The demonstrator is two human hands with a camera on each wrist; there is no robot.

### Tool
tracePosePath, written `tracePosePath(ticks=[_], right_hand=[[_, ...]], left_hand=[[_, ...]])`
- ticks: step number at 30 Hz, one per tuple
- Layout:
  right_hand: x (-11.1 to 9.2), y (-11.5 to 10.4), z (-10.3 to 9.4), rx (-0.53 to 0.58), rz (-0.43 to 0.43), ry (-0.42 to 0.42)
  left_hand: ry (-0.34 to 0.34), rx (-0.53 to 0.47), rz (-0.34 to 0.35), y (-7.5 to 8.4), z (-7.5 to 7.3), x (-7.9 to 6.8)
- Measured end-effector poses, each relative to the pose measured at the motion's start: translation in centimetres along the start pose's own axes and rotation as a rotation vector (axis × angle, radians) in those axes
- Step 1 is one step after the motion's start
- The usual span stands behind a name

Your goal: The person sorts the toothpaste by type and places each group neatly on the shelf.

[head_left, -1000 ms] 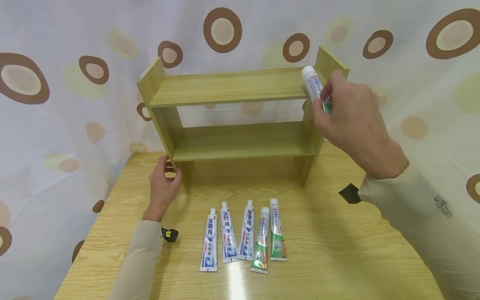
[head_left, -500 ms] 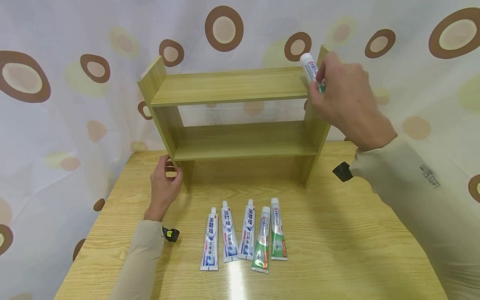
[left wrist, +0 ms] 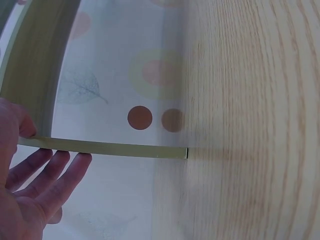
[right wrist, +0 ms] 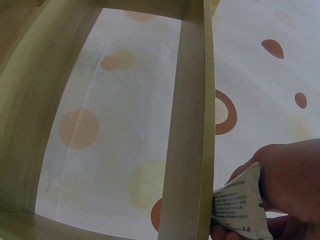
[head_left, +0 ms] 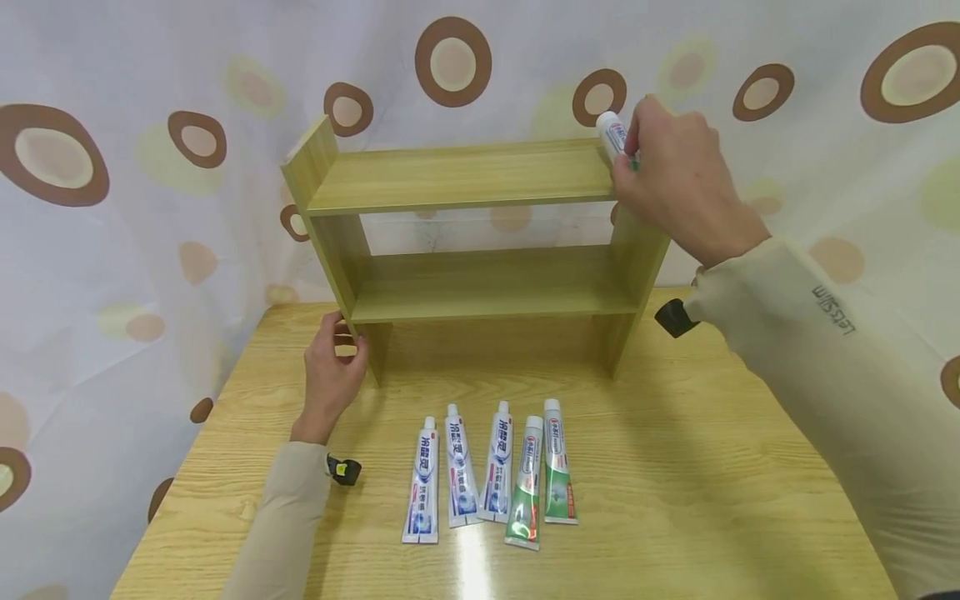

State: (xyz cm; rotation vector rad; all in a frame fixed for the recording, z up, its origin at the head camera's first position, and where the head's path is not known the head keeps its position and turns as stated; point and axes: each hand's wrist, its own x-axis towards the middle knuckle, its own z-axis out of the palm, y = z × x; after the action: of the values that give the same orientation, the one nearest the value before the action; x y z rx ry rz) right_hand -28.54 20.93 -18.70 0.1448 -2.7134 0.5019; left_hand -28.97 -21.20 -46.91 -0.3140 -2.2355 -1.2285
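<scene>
At the right end of the wooden shelf's top board (head_left: pixel 465 177), my right hand (head_left: pixel 678 179) grips a white and green toothpaste tube (head_left: pixel 612 133), its white cap pointing up and left. The right wrist view shows the tube's flat printed end (right wrist: pixel 240 207) beside the board's edge. My left hand (head_left: pixel 333 371) pinches the lower edge of the shelf's left side panel (left wrist: pixel 115 148), thumb on one face and fingers on the other. On the table in front lie three blue and white toothpaste tubes (head_left: pixel 422 483) and two green and white toothpaste tubes (head_left: pixel 525 483).
The shelf's middle board (head_left: pixel 495 283) spans between both side panels. A wood-grain table (head_left: pixel 675 467) carries the shelf, and a patterned curtain (head_left: pixel 187 250) hangs behind it.
My right hand has moved up and left with the toothpaste tube, from in front of the shelf's right side to the top board. My left hand keeps its hold on the side panel.
</scene>
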Motion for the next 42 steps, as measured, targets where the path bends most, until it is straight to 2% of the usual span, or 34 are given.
tracePosePath(ticks=[22,30,37,42], right_hand=[[2.6,-0.2,0.5,-0.034,0.057,-0.082],[3.5,-0.9,0.1,-0.17,0.104,-0.158],[3.1,-1.3,-0.1,-0.25,0.064,-0.155],[1.9,-1.4,-0.2,-0.236,0.029,-0.107]], left_hand=[[0.002,0.035,0.0,0.0,0.1,0.1],[-0.003,0.026,0.008,0.1,0.0,0.1],[-0.006,0.046,0.0,0.1,0.0,0.2],[-0.007,0.054,0.005,0.0,0.1,0.0]])
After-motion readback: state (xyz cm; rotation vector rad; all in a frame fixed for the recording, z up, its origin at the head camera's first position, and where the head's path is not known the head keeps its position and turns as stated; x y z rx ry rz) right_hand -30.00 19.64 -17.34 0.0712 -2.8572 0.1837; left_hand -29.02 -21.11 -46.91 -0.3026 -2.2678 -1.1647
